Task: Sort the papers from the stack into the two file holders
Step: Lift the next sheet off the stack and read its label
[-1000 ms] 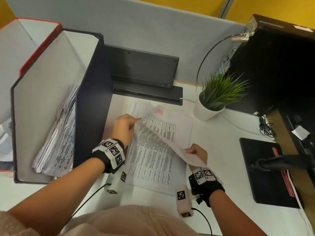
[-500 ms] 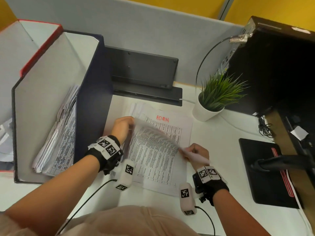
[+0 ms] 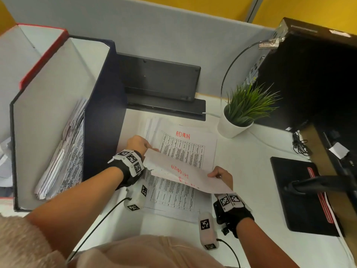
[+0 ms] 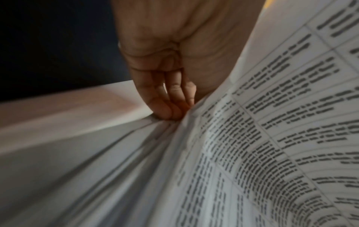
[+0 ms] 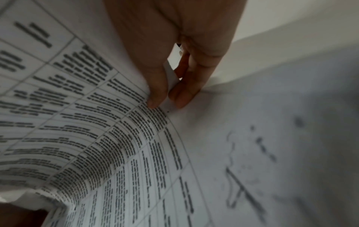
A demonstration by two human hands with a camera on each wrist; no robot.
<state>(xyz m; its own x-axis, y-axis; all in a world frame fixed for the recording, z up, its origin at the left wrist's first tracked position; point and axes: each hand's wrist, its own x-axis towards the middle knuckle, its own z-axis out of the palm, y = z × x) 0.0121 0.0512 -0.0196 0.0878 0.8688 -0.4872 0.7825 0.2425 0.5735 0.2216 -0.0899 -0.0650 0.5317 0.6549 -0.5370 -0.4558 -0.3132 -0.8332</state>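
A stack of printed papers [image 3: 186, 150] lies mid-desk, its top sheet headed ADMIN in red. One sheet [image 3: 185, 176] is lifted off it and curled back toward me, red writing showing through its back. My left hand [image 3: 139, 145] holds that sheet's left corner; in the left wrist view its curled fingers [image 4: 167, 107] sit at the stack's left edge beside the sheet [image 4: 272, 122]. My right hand [image 3: 221, 175] pinches the sheet's right edge between thumb and fingers [image 5: 155, 98]. At left stand a dark blue file holder [image 3: 104, 117] with papers [image 3: 65, 157] in it and a red-edged file holder [image 3: 42, 55].
A potted plant [image 3: 243, 111] stands right of the stack. A black device [image 3: 160, 78] leans on the partition behind it. A dark computer case [image 3: 313, 74] and a black pad [image 3: 301, 194] fill the right side. Cables run from my wrist cameras to the front.
The held sheet has been peeled further back toward me, its back now facing up. The ADMIN sheet beneath is uncovered. My left hand moved a little right along the sheet's edge.
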